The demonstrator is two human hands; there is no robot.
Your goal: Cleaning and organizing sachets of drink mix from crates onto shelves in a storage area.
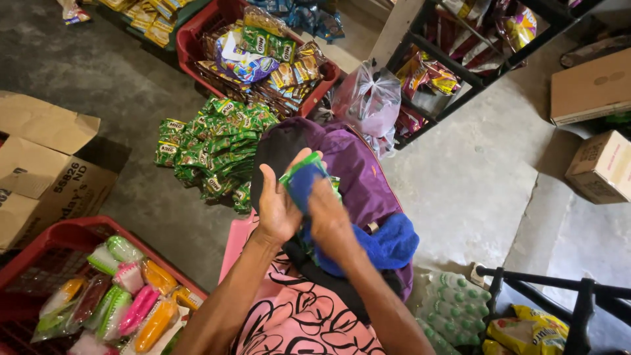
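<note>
Both hands meet over the purple bag (358, 171): left hand (279, 207) grips a green packet (297, 172), and right hand (328, 220), blurred, seems to press a blue cloth (388, 243) on it. 1 pile of green sachets (210, 148) lies far left.

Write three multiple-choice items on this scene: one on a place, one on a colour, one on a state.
1. Where does the pile of green sachets lie?
A. on the floor
B. on a shelf
C. in a box

2. What colour is the basket of brushes?
A. blue
B. red
C. white

3. How is the green packet held?
A. lying untouched
B. by one hand
C. between both hands

Answers:
1 A, the pile rests on bare concrete.
2 B, its rim is red.
3 C, the left hand and right hand both have a grip on it.
</note>
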